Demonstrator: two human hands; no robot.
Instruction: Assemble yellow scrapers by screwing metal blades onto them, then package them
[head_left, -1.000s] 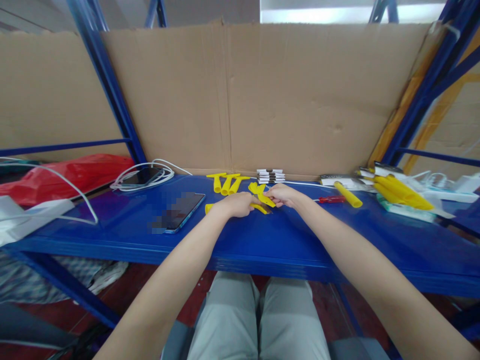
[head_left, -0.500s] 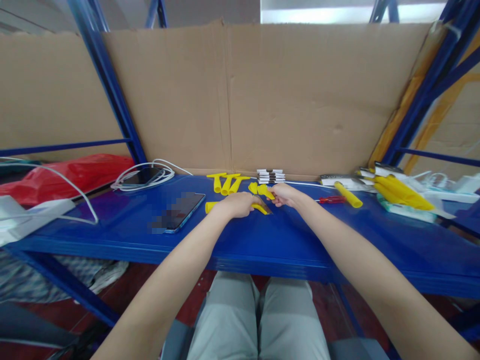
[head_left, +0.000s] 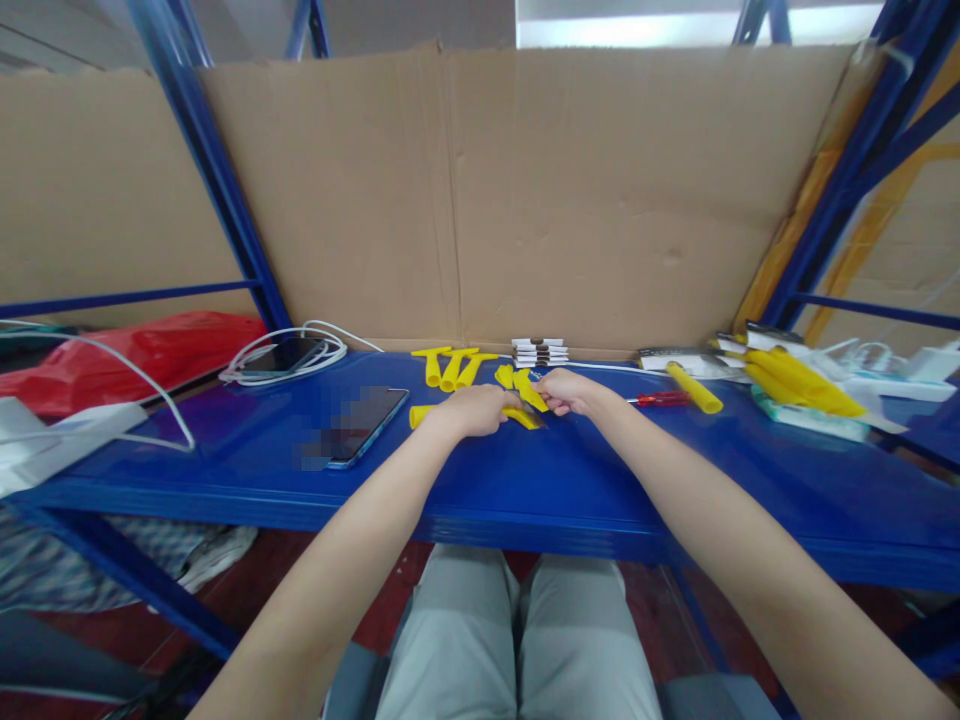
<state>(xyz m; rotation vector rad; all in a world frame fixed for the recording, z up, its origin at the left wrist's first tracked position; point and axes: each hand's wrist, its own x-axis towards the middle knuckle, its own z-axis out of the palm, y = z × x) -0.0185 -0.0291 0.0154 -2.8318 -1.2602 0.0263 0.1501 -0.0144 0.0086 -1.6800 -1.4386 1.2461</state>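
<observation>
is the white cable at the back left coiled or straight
Coiled: the white cable lies in overlapping loops, with one stretch trailing toward the cardboard.

I'm in what looks like a small workshop or packing area: my blue table point(head_left: 570, 500) is framed by blue metal rack posts point(head_left: 217, 180), with a big cardboard sheet point(head_left: 600, 190) standing behind it. A red screwdriver point(head_left: 661, 399), yellow tubular pieces point(head_left: 450, 370) and a white power strip point(head_left: 900, 388) lie on it.
</observation>
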